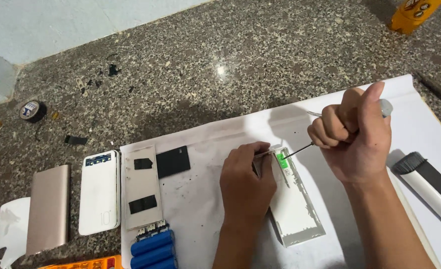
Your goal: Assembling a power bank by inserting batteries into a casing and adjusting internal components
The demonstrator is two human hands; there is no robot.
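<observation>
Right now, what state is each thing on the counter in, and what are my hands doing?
White casing: open, lying flat on the white sheet.
Green circuit board: exposed at the casing's far end.
Screwdriver: tip on the board.
Right hand: fisted around the screwdriver.
Left hand: pressing on the casing.
White power bank: closed.
Gold power bank: closed.
Blue cells: bare, side by side.

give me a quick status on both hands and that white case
Left hand steadies white case on paper sheet. Right hand fisted on screwdriver, tip at green part. Nothing blocking.
</observation>
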